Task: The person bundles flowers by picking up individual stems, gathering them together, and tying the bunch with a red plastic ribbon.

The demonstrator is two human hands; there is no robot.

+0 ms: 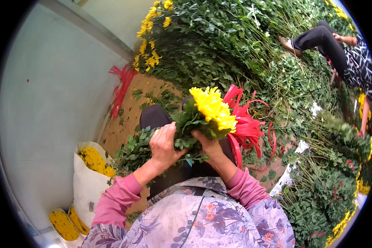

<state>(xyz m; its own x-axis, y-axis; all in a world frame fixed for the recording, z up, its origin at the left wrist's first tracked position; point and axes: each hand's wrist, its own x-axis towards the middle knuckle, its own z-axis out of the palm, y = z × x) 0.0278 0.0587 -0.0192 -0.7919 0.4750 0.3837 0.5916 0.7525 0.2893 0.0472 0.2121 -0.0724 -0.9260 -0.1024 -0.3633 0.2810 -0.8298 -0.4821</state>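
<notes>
A bunch of yellow chrysanthemums (213, 108) lies across my lap, its blooms up and to the right and its leafy stems toward the lower left. Closed on the leafy stems is my left hand (163, 142), thumb side up. My right hand (209, 146) grips the bunch just below the flower heads, its fingers partly hidden by leaves. Right beside the blooms, a bundle of red plastic strips (248, 128) fans out near my right knee, apart from both hands.
A large heap of cut green stems (235, 45) fills the far side. More red strips (120, 89) lie by the pale wall (45, 95). White sacks (84, 182) of yellow flowers stand at left. Another person (343, 49) sits at far right beside more stems (318, 177).
</notes>
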